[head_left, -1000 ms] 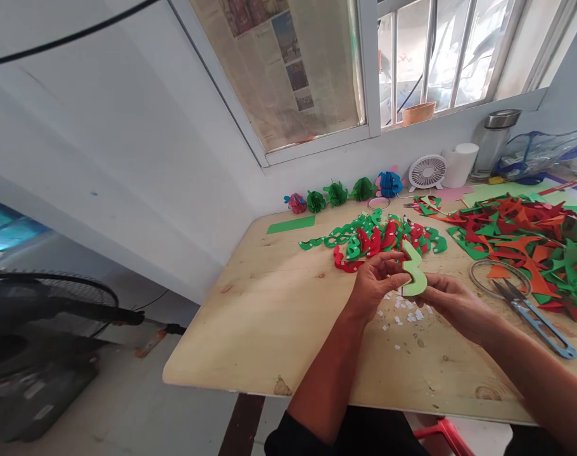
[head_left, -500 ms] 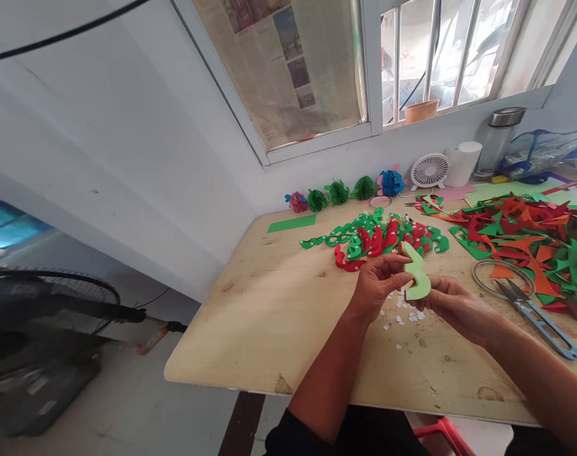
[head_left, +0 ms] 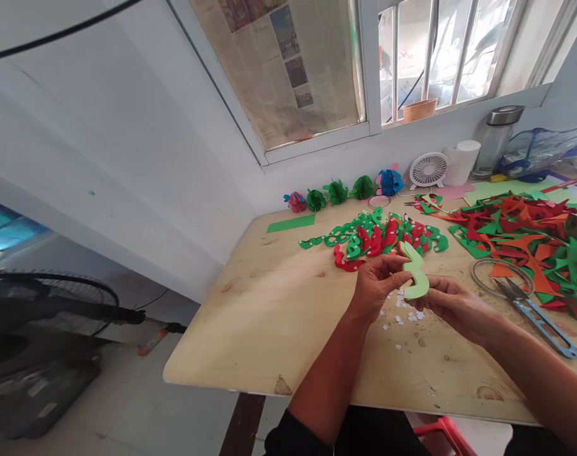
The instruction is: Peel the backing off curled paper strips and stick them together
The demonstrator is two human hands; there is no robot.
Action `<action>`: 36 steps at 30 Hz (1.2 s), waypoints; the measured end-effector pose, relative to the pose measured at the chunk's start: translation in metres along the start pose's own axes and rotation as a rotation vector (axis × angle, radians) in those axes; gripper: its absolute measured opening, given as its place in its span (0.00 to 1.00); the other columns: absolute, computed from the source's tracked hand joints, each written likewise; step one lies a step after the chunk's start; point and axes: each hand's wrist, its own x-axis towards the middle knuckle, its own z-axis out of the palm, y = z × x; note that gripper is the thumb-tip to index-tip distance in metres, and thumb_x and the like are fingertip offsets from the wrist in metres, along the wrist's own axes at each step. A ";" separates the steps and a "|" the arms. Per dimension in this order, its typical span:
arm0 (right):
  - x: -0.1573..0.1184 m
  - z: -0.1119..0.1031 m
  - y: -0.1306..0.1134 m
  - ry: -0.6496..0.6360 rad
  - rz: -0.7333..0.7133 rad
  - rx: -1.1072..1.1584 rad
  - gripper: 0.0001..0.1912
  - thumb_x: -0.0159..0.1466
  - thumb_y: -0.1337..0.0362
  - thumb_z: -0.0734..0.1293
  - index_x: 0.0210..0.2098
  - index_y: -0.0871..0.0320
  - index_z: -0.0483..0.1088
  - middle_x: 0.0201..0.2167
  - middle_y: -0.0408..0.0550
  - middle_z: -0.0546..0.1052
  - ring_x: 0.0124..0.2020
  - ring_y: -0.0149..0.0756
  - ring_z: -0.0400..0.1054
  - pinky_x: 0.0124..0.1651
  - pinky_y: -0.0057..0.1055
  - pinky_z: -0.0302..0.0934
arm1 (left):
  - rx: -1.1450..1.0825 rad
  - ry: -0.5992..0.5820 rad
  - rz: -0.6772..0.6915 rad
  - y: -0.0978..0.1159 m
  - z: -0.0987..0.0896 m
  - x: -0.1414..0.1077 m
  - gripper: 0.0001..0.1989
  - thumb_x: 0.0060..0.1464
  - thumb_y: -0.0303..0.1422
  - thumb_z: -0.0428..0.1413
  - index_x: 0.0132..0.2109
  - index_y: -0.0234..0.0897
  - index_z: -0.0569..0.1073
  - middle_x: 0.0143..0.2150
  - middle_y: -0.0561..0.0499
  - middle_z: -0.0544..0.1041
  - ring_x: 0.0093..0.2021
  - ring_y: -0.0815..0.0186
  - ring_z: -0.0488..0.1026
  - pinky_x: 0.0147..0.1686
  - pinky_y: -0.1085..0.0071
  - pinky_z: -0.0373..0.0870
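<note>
A curvy light-green paper cutout (head_left: 415, 283) is held up above the table between both hands. My left hand (head_left: 379, 278) pinches its left edge, thumb in front. My right hand (head_left: 447, 297) grips its lower right side, with some of the fingertips hidden behind the paper. Just beyond lies a heap of red and green wavy paper cutouts (head_left: 374, 237), many bearing small white squares. Tiny white paper bits (head_left: 399, 320) are scattered on the wood beneath my hands.
On the wooden table (head_left: 250, 329), blue-handled thread snips (head_left: 545, 323) and a roll of tape (head_left: 475, 277) lie right, beside a big pile of paper scraps (head_left: 530, 234). Folded paper figures (head_left: 337, 192), a small white fan (head_left: 428, 170) and a glass bottle (head_left: 494, 145) line the wall.
Almost nothing differs. The whole view has shifted very slightly, and both hands keep the same hold on the light-green cutout.
</note>
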 end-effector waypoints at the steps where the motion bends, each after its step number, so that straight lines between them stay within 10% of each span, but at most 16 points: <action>1: 0.000 0.000 -0.001 0.006 0.002 -0.009 0.15 0.50 0.53 0.72 0.31 0.58 0.76 0.25 0.46 0.73 0.27 0.31 0.62 0.31 0.29 0.59 | -0.003 0.001 -0.004 0.000 0.000 0.000 0.16 0.37 0.39 0.66 0.35 0.36 0.76 0.24 0.53 0.71 0.25 0.71 0.66 0.26 0.73 0.62; 36: 0.006 -0.001 0.005 0.095 -0.056 -0.154 0.15 0.56 0.52 0.68 0.33 0.58 0.74 0.30 0.48 0.76 0.31 0.34 0.66 0.32 0.29 0.58 | 0.001 0.101 0.097 -0.002 -0.006 0.005 0.14 0.38 0.33 0.66 0.34 0.35 0.76 0.27 0.54 0.74 0.26 0.73 0.70 0.31 0.74 0.68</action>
